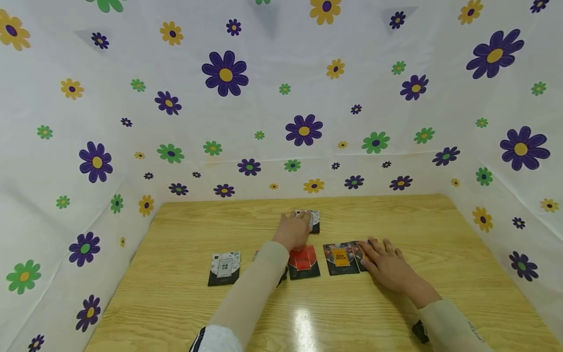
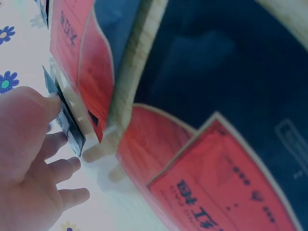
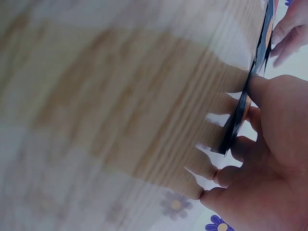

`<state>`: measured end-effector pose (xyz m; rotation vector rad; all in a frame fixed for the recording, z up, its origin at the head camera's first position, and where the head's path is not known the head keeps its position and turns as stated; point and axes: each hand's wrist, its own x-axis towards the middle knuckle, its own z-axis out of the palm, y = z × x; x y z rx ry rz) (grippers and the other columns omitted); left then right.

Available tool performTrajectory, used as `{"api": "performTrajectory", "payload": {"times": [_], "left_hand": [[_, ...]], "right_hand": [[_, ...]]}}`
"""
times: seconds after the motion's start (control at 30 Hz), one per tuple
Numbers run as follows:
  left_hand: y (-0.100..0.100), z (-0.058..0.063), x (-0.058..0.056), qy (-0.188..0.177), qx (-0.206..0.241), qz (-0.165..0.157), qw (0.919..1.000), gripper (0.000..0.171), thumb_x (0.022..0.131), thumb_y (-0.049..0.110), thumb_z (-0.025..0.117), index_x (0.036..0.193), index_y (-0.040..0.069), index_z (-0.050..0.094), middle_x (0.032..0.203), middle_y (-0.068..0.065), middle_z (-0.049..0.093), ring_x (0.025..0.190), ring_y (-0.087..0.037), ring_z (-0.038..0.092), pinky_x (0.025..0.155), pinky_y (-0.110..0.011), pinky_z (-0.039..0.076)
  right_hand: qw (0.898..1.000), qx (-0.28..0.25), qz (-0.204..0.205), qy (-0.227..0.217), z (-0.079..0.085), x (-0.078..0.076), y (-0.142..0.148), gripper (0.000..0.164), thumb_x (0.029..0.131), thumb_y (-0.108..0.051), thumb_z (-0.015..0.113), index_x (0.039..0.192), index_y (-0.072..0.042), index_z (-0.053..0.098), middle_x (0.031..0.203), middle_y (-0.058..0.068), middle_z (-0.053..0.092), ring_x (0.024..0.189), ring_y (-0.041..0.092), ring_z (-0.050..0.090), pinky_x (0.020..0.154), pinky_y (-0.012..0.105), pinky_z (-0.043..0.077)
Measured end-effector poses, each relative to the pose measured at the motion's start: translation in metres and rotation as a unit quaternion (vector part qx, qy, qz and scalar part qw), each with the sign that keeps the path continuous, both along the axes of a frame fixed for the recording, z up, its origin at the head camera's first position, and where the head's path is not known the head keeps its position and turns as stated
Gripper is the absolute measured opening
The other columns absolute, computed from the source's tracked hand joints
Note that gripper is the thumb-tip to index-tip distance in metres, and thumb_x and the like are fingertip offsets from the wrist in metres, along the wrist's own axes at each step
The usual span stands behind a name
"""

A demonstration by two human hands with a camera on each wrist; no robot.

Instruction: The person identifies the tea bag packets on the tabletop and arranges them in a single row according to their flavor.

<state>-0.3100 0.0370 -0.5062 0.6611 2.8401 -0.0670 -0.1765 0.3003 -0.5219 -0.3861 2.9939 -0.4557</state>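
My left hand (image 1: 293, 231) reaches to the back of the table, its fingers resting on a white-and-black flat packet (image 1: 315, 222). In the left wrist view the left hand's (image 2: 29, 159) thumb touches that packet's edge, and its other fingers are spread. My right hand (image 1: 389, 266) has its fingers spread over the right part of a dark packet (image 1: 362, 256), which overlaps or adjoins another dark packet with an orange label (image 1: 340, 259). The right wrist view has the right hand (image 3: 269, 154) touching the packet's thin edge (image 3: 236, 125). A red-and-black packet (image 1: 303, 262) lies between the hands.
A white-and-black packet (image 1: 224, 269) lies at the left. Another packet (image 1: 283, 276) is mostly hidden under the left forearm. A small black object (image 1: 420, 332) shows beside the right sleeve. Flower-printed white cloth (image 1: 264, 112) walls the wooden table (image 1: 176, 313) at back and sides.
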Motion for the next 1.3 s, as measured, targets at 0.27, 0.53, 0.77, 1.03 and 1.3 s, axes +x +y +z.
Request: {"api": "performTrajectory", "payload": {"times": [0.27, 0.53, 0.77, 1.03, 1.3], "left_hand": [[-0.011, -0.001, -0.003, -0.019, 0.018, 0.003, 0.9997, 0.058, 0.113, 0.039, 0.043, 0.169, 0.027, 0.029, 0.174, 0.001, 0.031, 0.161, -0.033, 0.03, 0.127, -0.065, 0.029], [-0.028, -0.005, -0.006, -0.021, 0.045, 0.029, 0.9984, 0.066, 0.111, 0.055, 0.041, 0.169, 0.026, 0.029, 0.173, -0.001, 0.033, 0.16, -0.033, 0.032, 0.127, -0.064, 0.029], [-0.041, -0.007, -0.006, -0.023, 0.043, 0.032, 0.9983, 0.064, 0.111, 0.054, 0.043, 0.169, 0.03, 0.028, 0.175, -0.002, 0.029, 0.161, -0.035, 0.029, 0.127, -0.065, 0.027], [-0.059, -0.006, -0.006, -0.023, 0.047, 0.031, 0.9982, 0.065, 0.111, 0.053, 0.044, 0.168, 0.027, 0.031, 0.175, -0.005, 0.029, 0.162, -0.039, 0.023, 0.129, -0.065, 0.022], [-0.082, -0.006, -0.006, -0.03, 0.082, 0.008, 0.9961, 0.065, 0.112, 0.044, 0.048, 0.167, 0.013, 0.033, 0.173, -0.011, 0.032, 0.161, -0.041, 0.025, 0.132, -0.058, 0.02]], "right_hand": [[1.0, 0.004, 0.001, 0.002, -0.001, -0.001, 0.0, 0.058, 0.112, -0.035, 0.052, 0.161, -0.005, 0.043, 0.164, 0.033, 0.036, 0.147, 0.07, 0.026, 0.11, 0.085, 0.03], [1.0, 0.006, -0.002, -0.005, 0.003, -0.001, -0.001, 0.058, 0.112, -0.035, 0.052, 0.161, -0.005, 0.043, 0.164, 0.033, 0.036, 0.147, 0.07, 0.025, 0.11, 0.084, 0.03], [1.0, 0.008, -0.001, -0.001, 0.002, -0.002, -0.001, 0.058, 0.112, -0.035, 0.052, 0.161, -0.005, 0.043, 0.164, 0.033, 0.035, 0.147, 0.07, 0.026, 0.109, 0.084, 0.03], [1.0, 0.005, -0.001, 0.0, 0.002, -0.001, 0.0, 0.058, 0.112, -0.035, 0.052, 0.161, -0.004, 0.043, 0.164, 0.034, 0.035, 0.147, 0.07, 0.025, 0.109, 0.085, 0.03], [1.0, 0.002, 0.0, -0.004, 0.002, -0.001, 0.0, 0.059, 0.112, -0.036, 0.051, 0.161, -0.004, 0.043, 0.164, 0.033, 0.035, 0.147, 0.069, 0.025, 0.11, 0.085, 0.029]]}}
